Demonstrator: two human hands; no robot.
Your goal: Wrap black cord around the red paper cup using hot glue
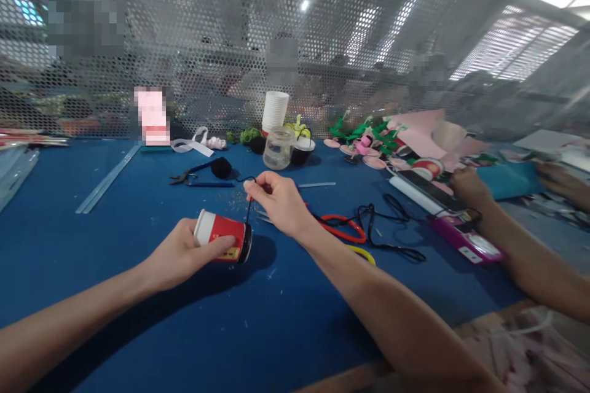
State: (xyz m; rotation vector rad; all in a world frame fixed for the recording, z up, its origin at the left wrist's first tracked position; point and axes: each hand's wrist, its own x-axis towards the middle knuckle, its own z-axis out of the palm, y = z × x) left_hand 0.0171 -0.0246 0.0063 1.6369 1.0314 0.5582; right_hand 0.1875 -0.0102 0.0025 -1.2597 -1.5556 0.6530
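My left hand (184, 253) is wrapped round a red and white paper cup (221, 235) held on its side just above the blue table (115, 227), its dark mouth facing right. My right hand (279, 199) pinches a thin black cord (249, 199) that drops from my fingers to the cup's rim. The cord runs back toward a black pompom (222, 167) lying on the table behind.
Pliers (187, 177), a clear jar (278, 147), a stack of white cups (275, 110), red and yellow scissors handles (343, 233), black cords (391, 233) and green and pink craft pieces (369, 138) lie around. Another person's arm (520, 245) reaches in at right. A perforated metal screen (295, 43) backs the table.
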